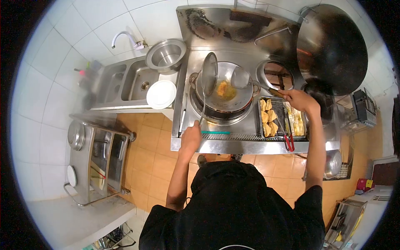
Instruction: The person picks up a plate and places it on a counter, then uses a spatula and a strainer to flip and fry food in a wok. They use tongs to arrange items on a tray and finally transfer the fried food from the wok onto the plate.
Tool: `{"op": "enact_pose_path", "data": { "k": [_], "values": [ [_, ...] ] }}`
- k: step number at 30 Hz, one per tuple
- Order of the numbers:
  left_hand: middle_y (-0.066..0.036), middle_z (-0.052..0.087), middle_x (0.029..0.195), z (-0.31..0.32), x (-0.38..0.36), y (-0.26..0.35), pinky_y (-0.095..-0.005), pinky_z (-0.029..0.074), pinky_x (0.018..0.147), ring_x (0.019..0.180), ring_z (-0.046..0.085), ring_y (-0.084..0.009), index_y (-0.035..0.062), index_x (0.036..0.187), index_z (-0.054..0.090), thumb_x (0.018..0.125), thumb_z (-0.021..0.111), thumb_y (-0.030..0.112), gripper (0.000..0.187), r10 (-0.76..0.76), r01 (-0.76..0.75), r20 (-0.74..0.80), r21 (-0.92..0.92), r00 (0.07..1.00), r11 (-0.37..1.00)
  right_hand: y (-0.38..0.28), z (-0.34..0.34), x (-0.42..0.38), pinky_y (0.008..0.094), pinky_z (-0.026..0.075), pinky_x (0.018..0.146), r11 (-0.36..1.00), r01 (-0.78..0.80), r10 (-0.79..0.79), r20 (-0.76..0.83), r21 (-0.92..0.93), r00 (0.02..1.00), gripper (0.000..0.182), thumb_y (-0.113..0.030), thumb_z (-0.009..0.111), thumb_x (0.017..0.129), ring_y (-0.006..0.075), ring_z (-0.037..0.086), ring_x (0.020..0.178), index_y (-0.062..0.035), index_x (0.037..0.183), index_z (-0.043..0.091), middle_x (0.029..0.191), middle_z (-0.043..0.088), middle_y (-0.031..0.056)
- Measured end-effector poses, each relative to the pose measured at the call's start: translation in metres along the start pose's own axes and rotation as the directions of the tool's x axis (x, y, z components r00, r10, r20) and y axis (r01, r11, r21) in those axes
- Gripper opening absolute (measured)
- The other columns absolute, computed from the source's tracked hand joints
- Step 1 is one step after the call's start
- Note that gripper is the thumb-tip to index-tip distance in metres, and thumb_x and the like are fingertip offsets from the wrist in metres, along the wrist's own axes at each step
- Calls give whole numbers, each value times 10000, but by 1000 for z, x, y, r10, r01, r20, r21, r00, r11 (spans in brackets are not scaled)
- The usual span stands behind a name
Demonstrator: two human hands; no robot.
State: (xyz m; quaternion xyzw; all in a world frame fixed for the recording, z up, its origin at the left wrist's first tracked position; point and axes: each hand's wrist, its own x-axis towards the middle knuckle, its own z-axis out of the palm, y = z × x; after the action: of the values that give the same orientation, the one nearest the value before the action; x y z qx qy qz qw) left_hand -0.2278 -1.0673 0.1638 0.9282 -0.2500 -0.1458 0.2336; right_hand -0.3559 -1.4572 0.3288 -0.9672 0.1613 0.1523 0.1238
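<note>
My left hand is closed round the handle of a mesh strainer, whose round head stands tilted over the left side of a wok. In my right hand is the wooden handle of a ladle, its bowl over the right part of the wok. Orange-brown food lies in oil at the wok's bottom, between the two tools. Right of the wok, a tray holds several folded pastry pieces and red-handled tongs.
A large dark wok leans at the back right. On the left are a sink, a metal pot and a white lid. A green stick lies near the stove's front edge. A trolley stands at the lower left.
</note>
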Motion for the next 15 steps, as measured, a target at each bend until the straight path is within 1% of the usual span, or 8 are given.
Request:
{"op": "enact_pose_path", "data": {
  "k": [1,3,4,6,7,9,14,15],
  "values": [
    [-308,652,812,0,0,1,-581,494,742,814,640,-491,-3,1056,542,993,437,186,224,3,-3,9,12,1000,1000,-5,-10,2,435,484,909,1000,-4,4,0,3,1000,422,-230,487,961,415,621,1030,-203,1379,533,1143,648,225],
    [-306,654,816,-2,1,4,-578,496,742,815,641,-489,-4,1053,542,994,435,185,226,16,-17,21,30,1000,999,-16,-35,12,428,544,742,996,-31,45,177,-83,983,445,-208,491,936,374,674,831,-212,1378,542,996,691,222],
    [-305,655,820,-3,2,5,-571,500,745,820,644,-485,-4,1051,543,994,433,187,228,17,-18,31,45,999,999,-16,-42,24,428,544,742,996,-39,52,174,-78,983,445,-208,491,936,374,674,831,-212,1378,542,996,691,222],
    [-303,657,824,-3,3,7,-565,504,748,825,647,-481,-5,1049,544,994,431,188,231,24,-27,41,61,999,998,-14,-59,53,389,520,510,959,-146,237,411,-241,880,466,-183,476,921,271,647,612,-213,1381,542,816,675,166],
    [-299,659,824,-3,4,7,-559,507,745,827,650,-477,-6,1048,544,994,431,188,231,21,-24,46,64,999,998,-14,-63,65,389,520,510,959,-151,241,410,-239,880,466,-183,476,921,271,647,612,-213,1381,542,816,675,166],
    [-296,662,823,-2,6,6,-553,511,743,829,653,-474,-6,1046,544,994,431,188,231,20,-23,48,62,999,998,-19,-70,83,327,434,373,990,-57,117,545,-127,830,479,-185,444,927,174,561,491,-227,1398,521,714,609,106],
    [-312,658,828,4,9,-3,-554,513,757,824,658,-472,-21,1055,543,966,420,123,209,62,-65,67,32,996,997,-30,-70,105,316,414,371,993,-51,106,615,-107,781,472,-228,389,966,146,472,459,-260,1427,483,644,523,49],
    [-312,658,828,3,8,-4,-554,513,757,824,658,-472,-21,1055,543,966,420,123,209,55,-57,63,24,996,998,-30,-68,103,281,398,394,993,-107,107,639,-39,762,479,-235,375,981,111,441,466,-286,1451,454,640,493,16]
  ]
}}
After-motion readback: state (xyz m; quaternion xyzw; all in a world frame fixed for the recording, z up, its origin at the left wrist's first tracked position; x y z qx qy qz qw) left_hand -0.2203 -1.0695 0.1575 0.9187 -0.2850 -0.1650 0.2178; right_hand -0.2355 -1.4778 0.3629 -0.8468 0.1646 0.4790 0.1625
